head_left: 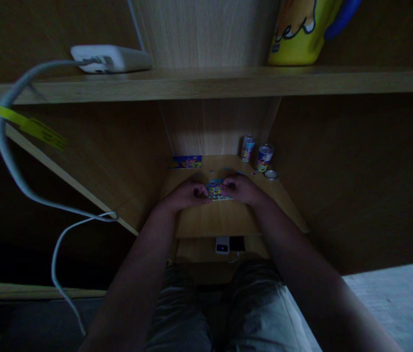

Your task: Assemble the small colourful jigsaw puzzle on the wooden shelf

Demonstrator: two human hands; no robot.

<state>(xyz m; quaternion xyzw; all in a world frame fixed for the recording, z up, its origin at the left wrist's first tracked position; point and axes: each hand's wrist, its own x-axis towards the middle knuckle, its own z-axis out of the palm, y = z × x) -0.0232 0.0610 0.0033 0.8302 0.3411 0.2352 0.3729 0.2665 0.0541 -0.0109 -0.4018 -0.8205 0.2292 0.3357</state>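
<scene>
A small, colourful partly joined jigsaw puzzle (215, 189) lies on a low wooden surface (221, 217) between my knees. My left hand (187, 194) rests at its left edge with fingers curled against it. At the right edge, my right hand (241, 188) has its fingers bent and pressing on the puzzle. A few loose puzzle pieces (211, 171) lie just beyond my hands. Whether either hand pinches a single piece is hidden.
A picture strip (187, 162) lies at the back left. Two small printed tins (257, 154) and a round lid (271, 174) stand back right. Above, a shelf (206, 83) carries a white adapter (109, 58) with a dangling cable and a yellow mug (301, 34). A small white device (222, 245) sits below.
</scene>
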